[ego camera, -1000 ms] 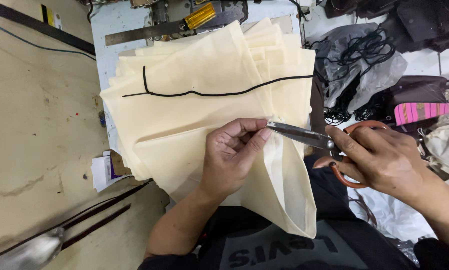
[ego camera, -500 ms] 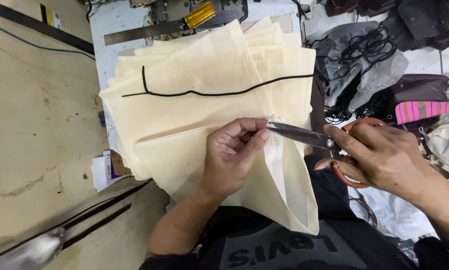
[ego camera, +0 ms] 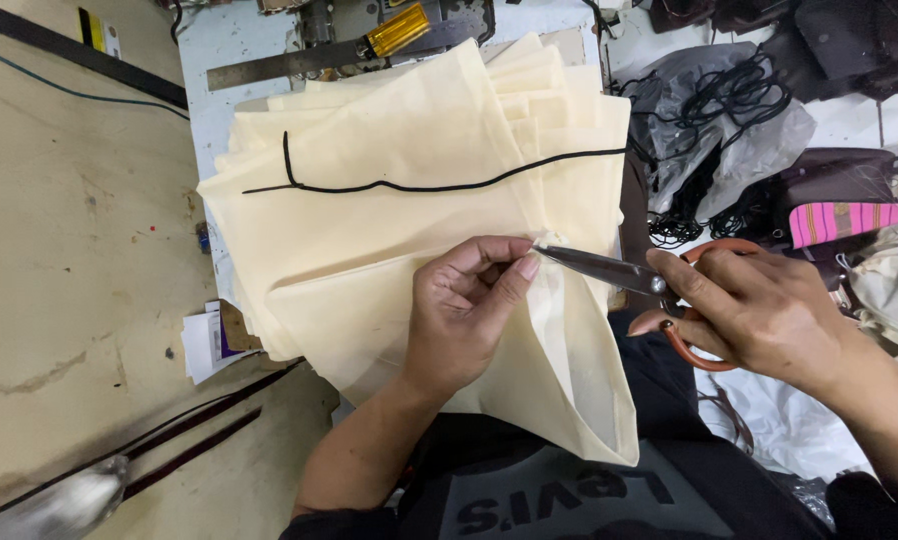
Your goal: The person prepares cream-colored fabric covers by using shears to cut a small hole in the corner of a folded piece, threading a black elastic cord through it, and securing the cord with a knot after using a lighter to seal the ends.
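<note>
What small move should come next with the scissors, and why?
Probably close the scissors to snip. Their tips sit at the edge of the cream fabric, right where the left hand pinches it between its fingers, and the right hand already grips the orange handles.

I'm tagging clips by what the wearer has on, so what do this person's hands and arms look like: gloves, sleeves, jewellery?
Both are bare. The left hand has no glove, and no ring or watch shows; its forearm is uncovered down to the frame's lower edge. The right hand is likewise ungloved with no ring in sight, its forearm bare to a dark sleeve edge near the elbow. Fingernails are short and unpainted.
</note>
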